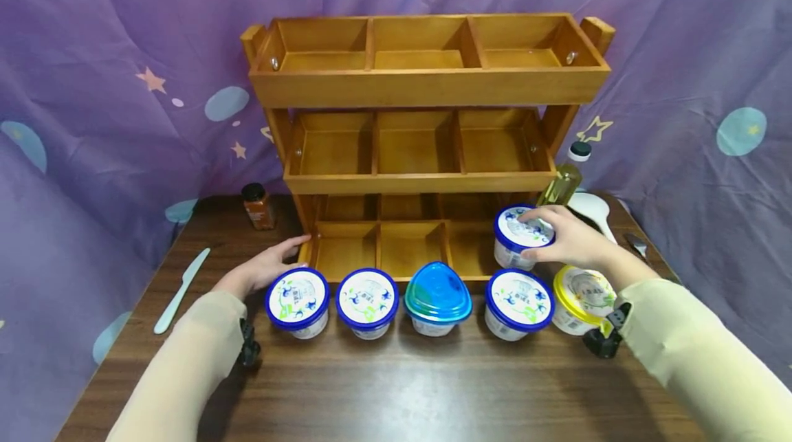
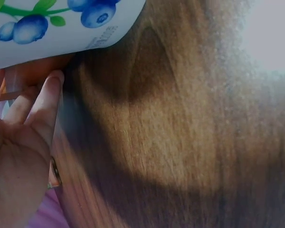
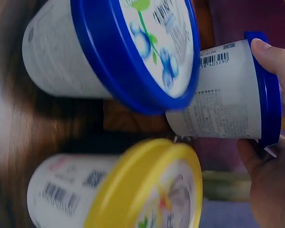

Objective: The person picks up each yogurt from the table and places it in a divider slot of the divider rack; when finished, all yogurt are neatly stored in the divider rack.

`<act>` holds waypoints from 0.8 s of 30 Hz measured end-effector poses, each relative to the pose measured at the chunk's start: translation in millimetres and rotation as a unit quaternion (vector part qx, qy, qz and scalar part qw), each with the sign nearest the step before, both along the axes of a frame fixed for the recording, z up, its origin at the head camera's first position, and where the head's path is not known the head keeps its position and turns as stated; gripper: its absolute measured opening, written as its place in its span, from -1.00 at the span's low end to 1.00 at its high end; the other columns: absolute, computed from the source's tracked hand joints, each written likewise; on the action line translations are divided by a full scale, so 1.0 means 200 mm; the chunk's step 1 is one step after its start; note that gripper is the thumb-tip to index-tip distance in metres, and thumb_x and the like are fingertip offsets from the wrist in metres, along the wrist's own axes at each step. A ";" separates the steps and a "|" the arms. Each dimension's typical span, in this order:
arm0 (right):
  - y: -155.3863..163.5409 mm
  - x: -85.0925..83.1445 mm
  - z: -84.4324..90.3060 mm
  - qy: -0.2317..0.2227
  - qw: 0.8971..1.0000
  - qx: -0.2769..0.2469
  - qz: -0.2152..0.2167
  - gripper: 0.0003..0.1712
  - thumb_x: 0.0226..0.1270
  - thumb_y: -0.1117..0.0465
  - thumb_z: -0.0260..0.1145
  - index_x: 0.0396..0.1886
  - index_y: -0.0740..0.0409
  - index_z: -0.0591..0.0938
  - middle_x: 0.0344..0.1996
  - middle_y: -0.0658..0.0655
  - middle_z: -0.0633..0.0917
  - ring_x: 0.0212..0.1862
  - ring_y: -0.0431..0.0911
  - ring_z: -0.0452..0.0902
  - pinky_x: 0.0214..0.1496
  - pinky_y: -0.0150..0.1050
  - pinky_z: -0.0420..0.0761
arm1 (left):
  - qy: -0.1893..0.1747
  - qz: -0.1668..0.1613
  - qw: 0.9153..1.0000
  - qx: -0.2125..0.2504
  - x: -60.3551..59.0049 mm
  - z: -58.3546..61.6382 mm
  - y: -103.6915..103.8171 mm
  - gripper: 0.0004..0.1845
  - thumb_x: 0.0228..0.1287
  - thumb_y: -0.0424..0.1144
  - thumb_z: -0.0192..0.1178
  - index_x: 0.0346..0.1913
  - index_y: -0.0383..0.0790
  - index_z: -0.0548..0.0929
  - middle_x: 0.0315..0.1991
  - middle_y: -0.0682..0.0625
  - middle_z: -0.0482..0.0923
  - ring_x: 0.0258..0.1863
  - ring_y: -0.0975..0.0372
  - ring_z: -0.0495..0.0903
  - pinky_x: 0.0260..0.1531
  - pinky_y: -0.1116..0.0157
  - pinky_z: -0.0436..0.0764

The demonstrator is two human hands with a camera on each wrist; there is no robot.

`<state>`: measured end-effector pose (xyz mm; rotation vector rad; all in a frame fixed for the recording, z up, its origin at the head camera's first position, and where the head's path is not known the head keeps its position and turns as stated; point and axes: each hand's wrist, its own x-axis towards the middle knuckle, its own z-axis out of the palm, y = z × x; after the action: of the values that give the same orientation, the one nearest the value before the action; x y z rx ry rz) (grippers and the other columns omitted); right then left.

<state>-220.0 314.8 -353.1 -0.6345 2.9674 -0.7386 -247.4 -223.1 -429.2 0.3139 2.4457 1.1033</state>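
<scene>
My right hand grips a blue-lidded tub by its lid, over the right compartment of the bottom tier of a wooden rack. The right wrist view shows the thumb at the rim and the barcode on the tub's side. At the rack's lower left corner, my left hand touches the side with extended fingers, beside another blue-lidded tub. In front of the rack stand a second such tub, one with a triangular blue lid, a further blueberry-printed tub and a yellow-lidded tub.
A jar with a black cap and a pale knife are on the left. Right of the rack are an oil bottle, a white spoon-like utensil and a fork. A purple curtain hangs behind the table.
</scene>
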 end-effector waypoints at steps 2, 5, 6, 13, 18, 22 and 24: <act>-0.03 -0.01 -0.01 -0.012 1.000 0.001 0.000 -0.26 -0.03 -0.08 0.48 0.14 0.10 0.48 0.17 0.47 0.29 0.18 0.33 0.22 0.09 0.32 0.26 | -0.002 0.003 1.000 0.002 0.00 0.00 0.00 -0.29 0.34 -0.07 0.11 0.46 -0.09 0.08 0.37 -0.41 0.04 0.36 -0.20 0.01 0.25 -0.17 0.03; -0.07 -0.02 -0.01 -0.022 1.000 0.008 0.000 -0.25 -0.04 -0.11 0.47 0.15 0.04 0.46 0.17 0.45 0.29 0.14 0.33 0.27 0.07 0.33 0.29 | -0.004 0.010 1.000 0.006 0.01 0.00 0.00 -0.30 0.34 -0.08 0.12 0.46 -0.07 0.09 0.38 -0.39 0.04 0.37 -0.18 0.01 0.25 -0.17 0.02; -0.09 -0.02 -0.01 -0.025 1.000 0.008 0.000 -0.25 -0.04 -0.12 0.48 0.15 0.03 0.46 0.17 0.45 0.29 0.14 0.33 0.28 0.07 0.33 0.29 | -0.003 0.008 1.000 0.008 0.01 0.00 0.00 -0.29 0.34 -0.08 0.12 0.46 -0.08 0.09 0.38 -0.40 0.03 0.37 -0.19 0.01 0.25 -0.17 0.02; -0.18 -0.04 -0.02 -0.041 0.999 0.000 0.022 -0.26 -0.04 -0.11 0.47 0.15 0.01 0.45 0.17 0.44 0.29 0.13 0.33 0.28 0.06 0.32 0.31 | -0.008 0.007 1.000 0.019 0.00 -0.01 -0.01 -0.28 0.33 -0.07 0.12 0.46 -0.09 0.07 0.38 -0.41 0.01 0.37 -0.20 -0.01 0.24 -0.18 0.02; -0.21 -0.05 -0.05 -0.052 0.998 0.008 0.025 -0.24 -0.05 -0.15 0.47 0.16 -0.02 0.45 0.18 0.43 0.28 0.11 0.33 0.31 0.06 0.31 0.32 | -0.011 0.014 0.999 0.032 0.01 -0.02 -0.01 -0.28 0.34 -0.08 0.12 0.46 -0.10 0.06 0.37 -0.43 0.01 0.36 -0.21 -0.01 0.24 -0.18 0.03; -0.22 -0.06 -0.08 -0.063 0.998 0.010 0.023 -0.23 -0.06 -0.15 0.48 0.16 -0.01 0.45 0.19 0.43 0.27 0.12 0.32 0.30 0.07 0.29 0.32 | -0.018 0.019 0.999 0.040 0.01 -0.02 0.00 -0.27 0.34 -0.08 0.12 0.47 -0.08 0.04 0.37 -0.44 0.01 0.36 -0.22 0.00 0.24 -0.18 0.04; -0.23 -0.06 -0.08 -0.071 0.997 0.012 0.019 -0.22 -0.06 -0.16 0.47 0.17 -0.01 0.44 0.20 0.44 0.25 0.13 0.32 0.29 0.07 0.29 0.32 | -0.024 0.021 0.999 0.041 0.01 -0.03 0.00 -0.26 0.34 -0.06 0.12 0.47 -0.06 0.03 0.38 -0.43 -0.01 0.36 -0.22 -0.01 0.24 -0.18 0.05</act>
<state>-232.2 269.1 -369.1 -0.6074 2.8231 -0.7137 -245.4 -223.9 -434.5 0.2589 2.3794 1.2159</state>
